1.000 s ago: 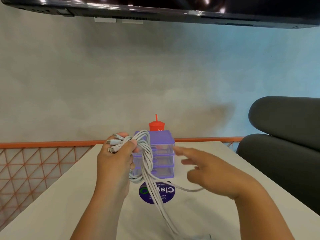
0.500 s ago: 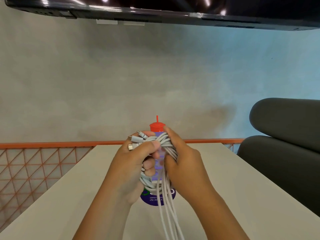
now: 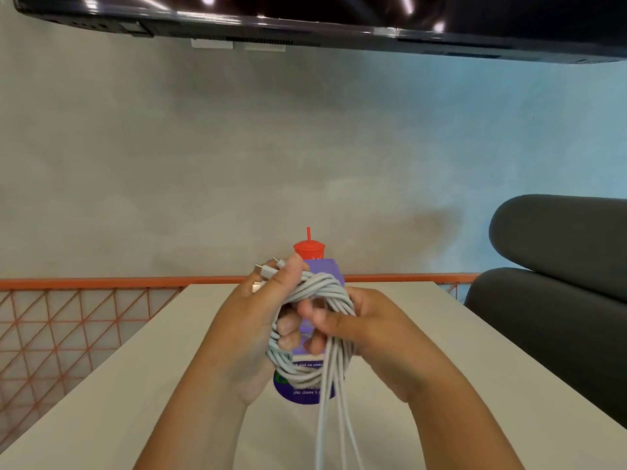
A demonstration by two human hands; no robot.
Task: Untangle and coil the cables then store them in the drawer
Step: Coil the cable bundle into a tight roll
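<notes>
**Inspector:** Location of the cables?

**Assessor:** The white cables [image 3: 319, 290] are gathered into one coil. It is held in the air above the table [image 3: 135, 385], directly in front of the purple drawer unit [image 3: 330, 268]. Several loose strands [image 3: 320, 432] hang toward the lower edge, so I judge the coiling unfinished.

**Inspector:** Hands?

**Assessor:** The left hand [image 3: 251, 327] has its fingers curled through the loop. Its thumb presses over the top and pins the plugs [image 3: 266, 270], likely so the ends cannot slip while the hand serves as the form. The right hand [image 3: 366, 334] is closed round the coil's right side where the strands leave it, probably to feed the next turn.

**Inspector:** Drawers ready?

**Assessor:** The unit is mostly hidden behind the hands, so I cannot tell whether any drawer is open. A red cup [image 3: 308, 249] stands just behind it.
</notes>
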